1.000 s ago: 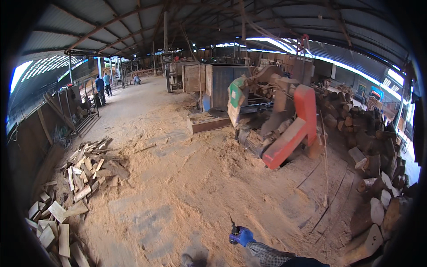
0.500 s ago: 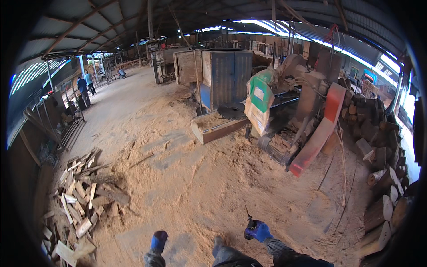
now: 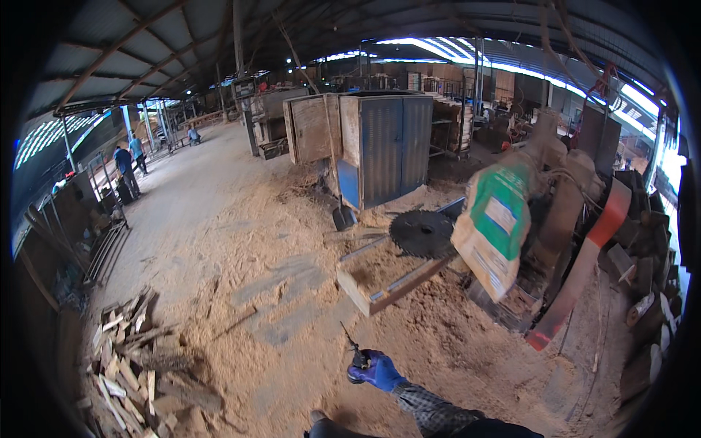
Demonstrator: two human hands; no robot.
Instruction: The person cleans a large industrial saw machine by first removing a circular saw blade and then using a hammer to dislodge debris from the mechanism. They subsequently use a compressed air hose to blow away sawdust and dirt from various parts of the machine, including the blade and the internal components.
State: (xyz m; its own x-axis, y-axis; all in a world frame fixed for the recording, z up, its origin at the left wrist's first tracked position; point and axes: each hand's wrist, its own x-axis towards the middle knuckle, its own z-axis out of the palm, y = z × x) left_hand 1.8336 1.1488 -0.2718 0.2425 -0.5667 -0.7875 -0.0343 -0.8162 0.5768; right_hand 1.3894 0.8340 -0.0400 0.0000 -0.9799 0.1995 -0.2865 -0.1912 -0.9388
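Observation:
In a blue glove, my right hand (image 3: 380, 371) is closed around a small dark cordless drill (image 3: 359, 359). A long thin bit points from it up and to the left, over the sawdust. My left hand is out of view. Ahead of my right hand stands a low wooden saw bed (image 3: 394, 298) with a metal rail. On it a large, dark circular saw blade (image 3: 422, 233) shows its teeth. A white-and-green sack (image 3: 498, 219) hangs over the machine to the right of the blade.
A curved red guard (image 3: 584, 266) slopes down at the right, near stacked logs (image 3: 642, 310). Broken wood pieces (image 3: 139, 372) lie at the left. A shovel (image 3: 343, 217) leans by a blue-grey metal cabinet (image 3: 394, 150). Several people (image 3: 125, 171) are far off at the left.
I am nearer the saw bed and blade, which look larger. My right hand with the drill has shifted left and up in the picture. My left hand has left the view.

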